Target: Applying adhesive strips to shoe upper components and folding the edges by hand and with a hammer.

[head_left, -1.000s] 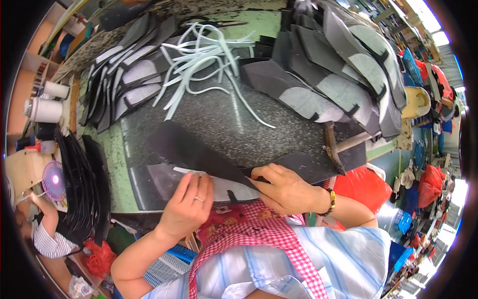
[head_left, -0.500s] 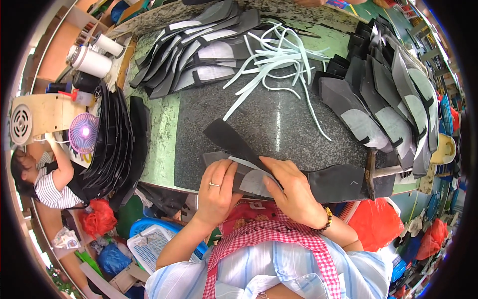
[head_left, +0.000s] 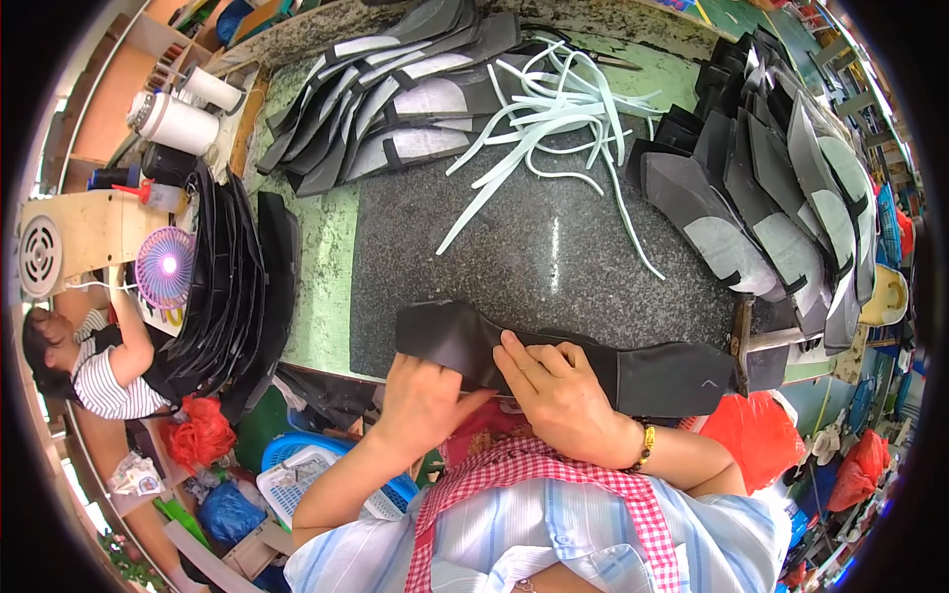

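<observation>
The largest thing is the green table (head_left: 321, 272), which carries a dark speckled slab (head_left: 474, 277) near its front edge, probably as a hard and flat support. One stack of grey-black panels (head_left: 682, 188) lies toward the table's right edge, and a second stack (head_left: 425, 99) toward its far left corner; both are perhaps put aside so that the middle stays reachable. The long black piece (head_left: 445, 331) lies along the slab's near edge; whether it is one part or two joined, I cannot tell. A loose bunch of pale strips (head_left: 534, 133) rests between the stacks. The right hand (head_left: 563, 390) lays its fingers extended on top of the piece, seemingly to keep it flat; its thumb grip is unclear. The left hand (head_left: 425, 395) is at the piece's left part, with fingertips hidden under it, so I cannot tell if it pinches. The hammer (head_left: 776, 339) stands just beside the piece's right end and limits movement there; toward the strips, the slab gives more room.
</observation>
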